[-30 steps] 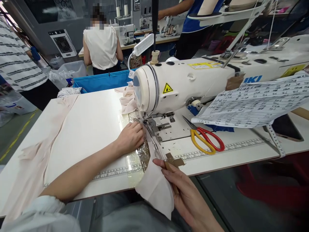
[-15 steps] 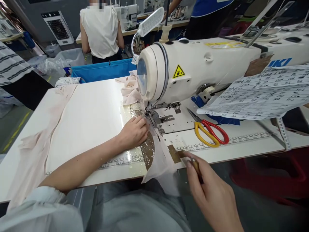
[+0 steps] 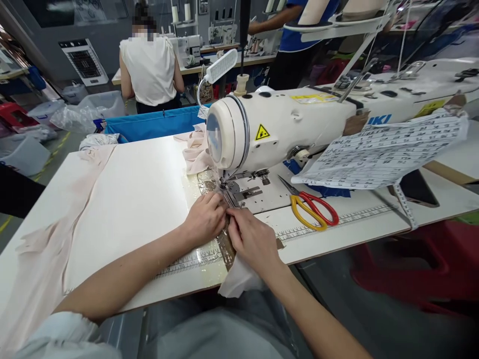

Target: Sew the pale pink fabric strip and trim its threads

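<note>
A white sewing machine (image 3: 269,127) stands on the table, its needle area just beyond my fingertips. My left hand (image 3: 205,218) has its fingers closed and pressed on the fabric edge by the presser foot (image 3: 223,183). Right beside it, my right hand (image 3: 254,239) pinches the same pale pink fabric (image 3: 239,276), which hangs over the table's front edge below. Much of the cloth under both hands is hidden. Whether the right palm also holds a small tool cannot be made out. Scissors (image 3: 312,209) with red and yellow handles lie right of my right hand.
A long pale strip of cloth (image 3: 80,194) lies along the table's left side. More pink cloth (image 3: 196,152) is heaped behind the needle. Printed white sheets (image 3: 381,149) hang over the right side. A blue fabric bin (image 3: 149,124) and a person in white (image 3: 149,70) are beyond.
My right hand, which held a small wooden-handled thing near the table's front edge, has moved up and left to the fabric beside my left hand. The view has shifted slightly.
</note>
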{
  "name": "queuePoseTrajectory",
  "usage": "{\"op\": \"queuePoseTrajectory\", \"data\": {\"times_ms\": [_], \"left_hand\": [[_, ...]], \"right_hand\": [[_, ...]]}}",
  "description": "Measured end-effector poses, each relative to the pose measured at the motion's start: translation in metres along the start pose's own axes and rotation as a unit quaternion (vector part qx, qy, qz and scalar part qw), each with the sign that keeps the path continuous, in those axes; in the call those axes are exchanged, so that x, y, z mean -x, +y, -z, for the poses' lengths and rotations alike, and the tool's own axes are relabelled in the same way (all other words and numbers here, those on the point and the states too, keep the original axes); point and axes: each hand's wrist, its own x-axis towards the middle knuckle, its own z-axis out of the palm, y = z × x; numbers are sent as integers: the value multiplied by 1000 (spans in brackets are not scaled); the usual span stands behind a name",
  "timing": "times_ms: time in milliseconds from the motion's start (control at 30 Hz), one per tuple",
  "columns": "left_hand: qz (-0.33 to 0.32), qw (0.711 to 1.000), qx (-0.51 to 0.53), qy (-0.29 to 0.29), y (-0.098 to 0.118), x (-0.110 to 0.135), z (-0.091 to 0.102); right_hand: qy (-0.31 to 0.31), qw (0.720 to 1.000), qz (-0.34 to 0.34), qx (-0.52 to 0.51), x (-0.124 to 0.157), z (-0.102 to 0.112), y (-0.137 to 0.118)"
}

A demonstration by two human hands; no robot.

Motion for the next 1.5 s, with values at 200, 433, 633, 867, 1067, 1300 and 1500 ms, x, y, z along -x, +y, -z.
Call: {"op": "queuePoseTrajectory", "data": {"times_ms": [200,433,633,867,1067,1300,1500], "left_hand": [[22,999,31,1,1,-1,1],[16,999,49,-3,2,-2,2],[12,999,51,-3,3,-2,1],[-5,998,61,-8,1,-2,4],[-23,999,33,-17,0,-2,2],[-14,1000,25,-13,1,-3,-2],[-7,999,33,-10,2,-3,-3]], "right_hand": [[-14,998,7,62,-4,-1,-1],[-26,992,-2,121,-3,0,-12],[46,999,-29,-6,41,24,9],[-9,993,-103,-55,98,38,18],[-1,993,-95,-72,86,25,18],[-8,892,-241,-381,72,25,22],[-48,923,-157,-349,76,23,28]]}}
